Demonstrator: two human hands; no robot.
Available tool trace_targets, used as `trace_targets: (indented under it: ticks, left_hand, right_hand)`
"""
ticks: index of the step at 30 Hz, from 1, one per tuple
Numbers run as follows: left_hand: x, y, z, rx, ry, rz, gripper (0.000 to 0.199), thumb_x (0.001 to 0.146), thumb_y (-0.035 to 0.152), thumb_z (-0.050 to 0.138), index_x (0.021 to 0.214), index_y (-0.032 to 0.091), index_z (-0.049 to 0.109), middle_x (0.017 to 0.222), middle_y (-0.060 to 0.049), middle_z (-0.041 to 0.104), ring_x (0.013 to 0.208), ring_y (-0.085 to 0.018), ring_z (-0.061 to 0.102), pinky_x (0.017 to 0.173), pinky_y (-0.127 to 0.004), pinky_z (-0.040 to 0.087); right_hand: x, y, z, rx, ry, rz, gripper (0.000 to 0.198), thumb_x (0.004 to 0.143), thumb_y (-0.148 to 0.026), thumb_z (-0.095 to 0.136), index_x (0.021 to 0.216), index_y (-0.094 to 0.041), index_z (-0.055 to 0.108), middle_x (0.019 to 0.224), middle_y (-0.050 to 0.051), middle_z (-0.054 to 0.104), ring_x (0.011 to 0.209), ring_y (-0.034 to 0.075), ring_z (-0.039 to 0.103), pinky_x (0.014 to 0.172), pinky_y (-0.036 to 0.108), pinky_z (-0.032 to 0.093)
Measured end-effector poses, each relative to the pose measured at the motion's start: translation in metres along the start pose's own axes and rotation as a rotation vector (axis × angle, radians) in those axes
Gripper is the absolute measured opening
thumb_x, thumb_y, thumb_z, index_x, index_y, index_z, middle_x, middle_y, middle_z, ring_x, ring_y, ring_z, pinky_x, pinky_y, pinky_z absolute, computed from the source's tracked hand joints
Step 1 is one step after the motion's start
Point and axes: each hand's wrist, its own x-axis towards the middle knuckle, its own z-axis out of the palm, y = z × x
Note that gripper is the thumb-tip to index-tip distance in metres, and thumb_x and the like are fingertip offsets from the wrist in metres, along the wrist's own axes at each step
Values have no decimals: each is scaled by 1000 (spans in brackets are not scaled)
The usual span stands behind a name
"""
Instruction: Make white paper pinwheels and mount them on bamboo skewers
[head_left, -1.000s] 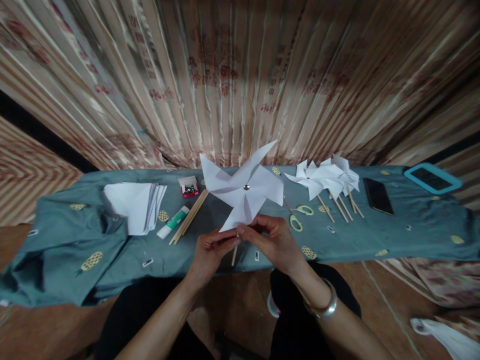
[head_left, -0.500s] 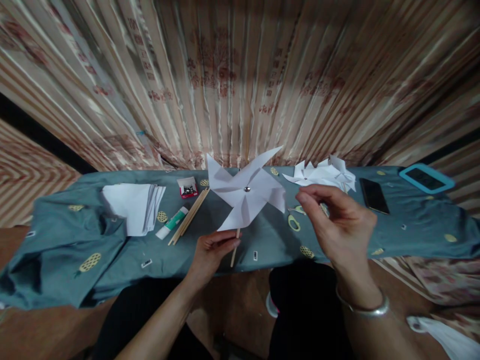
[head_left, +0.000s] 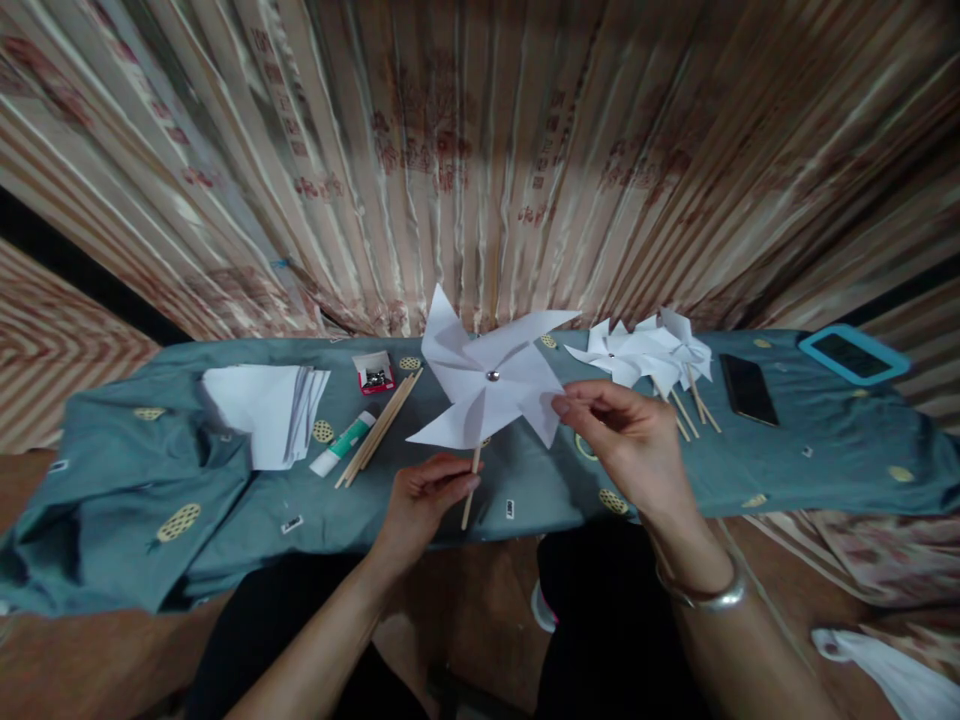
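A white paper pinwheel (head_left: 507, 385) with a shiny metal pin at its centre stands upright on a thin wooden stick (head_left: 471, 488). My left hand (head_left: 429, 500) is closed round that stick just below the blades, thumb and fingers pinching it. At the right-hand blade, my right hand (head_left: 637, 440) has thumb and forefinger together on the paper's edge. Behind the right hand lie more white pinwheels (head_left: 645, 348) on sticks. Pale green scissors (head_left: 585, 447) are mostly hidden behind the pinwheel and right hand.
On the cloth-covered table (head_left: 450, 520) lie a stack of white paper (head_left: 262, 410), a glue stick (head_left: 343, 445), loose wooden sticks (head_left: 382, 430) and a small red box of pins (head_left: 373, 374). A phone (head_left: 748, 388) and a blue-framed device (head_left: 853, 356) sit at right.
My right hand has moved left, from apart to touching the pinwheel's blade. The blades have turned on their pin. My left hand keeps its hold on the stick.
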Motion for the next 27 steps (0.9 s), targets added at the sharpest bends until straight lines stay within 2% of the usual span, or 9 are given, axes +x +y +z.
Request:
trace_targets:
  ticks: [7, 13, 21, 27]
  left_hand:
    - [0, 0, -2, 15, 8, 3, 14, 62, 26, 80, 76, 22, 80, 76, -3, 74, 72, -15, 63, 68, -23, 48]
    - [-1, -1, -1, 17, 5, 14, 14, 63, 27, 79, 76, 20, 80, 74, -3, 72, 71, -15, 61, 67, -25, 47]
    - [-1, 1, -1, 11, -4, 1, 14, 63, 28, 79, 75, 20, 80, 73, -2, 72, 71, -15, 61, 67, -25, 47]
    - [-2, -3, 0, -18, -4, -27, 20, 62, 29, 79, 81, 21, 80, 82, -4, 76, 80, -20, 66, 76, -29, 50]
  right_hand:
    - [-10, 2, 12, 112, -28, 105, 21, 73, -39, 76, 70, -18, 72, 58, -2, 63, 51, 9, 50, 51, 22, 40]
    - [-16, 2, 22, 222, -63, 160, 23, 69, -41, 78, 65, -19, 71, 59, -1, 65, 53, 9, 53, 51, 21, 43]
    - [-24, 8, 34, 173, -145, 146, 29, 74, -47, 74, 67, -19, 69, 59, -1, 63, 53, 10, 50, 50, 22, 41]
    - [-27, 7, 45, 199, -213, 123, 32, 76, -48, 72, 65, -18, 69, 60, -1, 62, 54, 10, 50, 52, 23, 41]
